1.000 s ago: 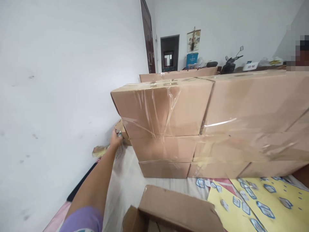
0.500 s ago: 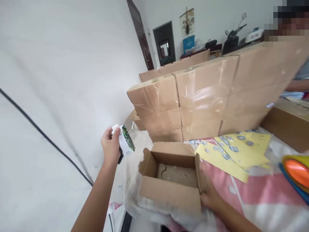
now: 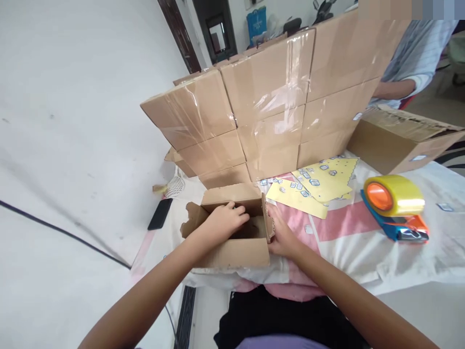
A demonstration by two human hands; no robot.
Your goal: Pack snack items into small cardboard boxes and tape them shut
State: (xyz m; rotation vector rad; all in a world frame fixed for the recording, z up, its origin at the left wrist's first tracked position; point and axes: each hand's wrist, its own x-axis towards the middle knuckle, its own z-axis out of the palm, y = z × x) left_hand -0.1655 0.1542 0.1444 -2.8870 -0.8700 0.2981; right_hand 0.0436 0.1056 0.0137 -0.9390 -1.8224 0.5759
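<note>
A small cardboard box (image 3: 232, 253) with raised flaps stands before me on the cloth-covered table. My left hand (image 3: 227, 220) reaches down inside it, fingers curled; a speck of green shows by the fingers, and the small white-and-green carton seen earlier is otherwise hidden behind them. On the box's right end, my right hand (image 3: 281, 232) grips the side flap, with the thumb near its edge and the other fingers partly hidden. To the right of this hand, yellow paper sheets (image 3: 296, 198) with small clear stickers lie on the cloth.
Taped cardboard boxes (image 3: 269, 106) form a wall behind the table. A tape dispenser with yellow tape (image 3: 405, 196) lies at right, before an open carton (image 3: 385, 140). A black phone (image 3: 160, 214) rests at left beside the white wall (image 3: 72, 121). A person's sleeve (image 3: 417, 58) shows behind.
My left hand has moved from the left, where it held the white-and-green carton in the air, into the cardboard box. My right hand still holds the box's right end. The view has tilted down.
</note>
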